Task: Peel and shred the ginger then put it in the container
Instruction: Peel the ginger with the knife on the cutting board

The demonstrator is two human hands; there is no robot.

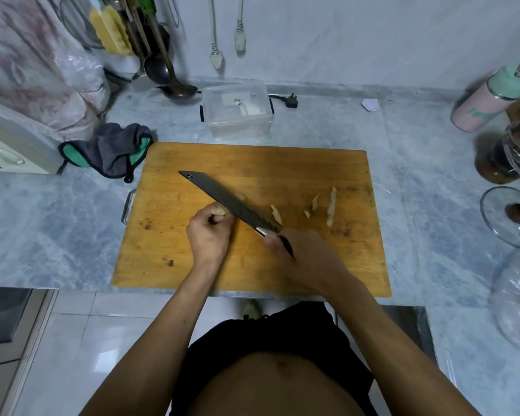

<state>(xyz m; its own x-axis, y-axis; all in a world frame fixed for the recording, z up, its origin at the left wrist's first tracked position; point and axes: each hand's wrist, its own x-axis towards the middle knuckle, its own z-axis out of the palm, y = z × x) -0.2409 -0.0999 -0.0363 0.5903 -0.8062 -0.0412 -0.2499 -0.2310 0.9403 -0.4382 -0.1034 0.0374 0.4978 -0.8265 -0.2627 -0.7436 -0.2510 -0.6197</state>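
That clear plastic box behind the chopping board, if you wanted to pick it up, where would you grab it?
Probably by its two short side walls. The clear container sits upright and open-topped behind the cutting board, with dark clips on its left and right ends. Coming from above, fingers on one end and thumb on the other, looks clear of the ladle beside it.

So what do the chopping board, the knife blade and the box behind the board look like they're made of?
Chopping board: wood by the look of it, orange-brown with grain and dark stains, matt. Knife blade: likely metal with a dark, dull finish and ridged lines. Box: probably clear plastic, since the counter shows through its walls.
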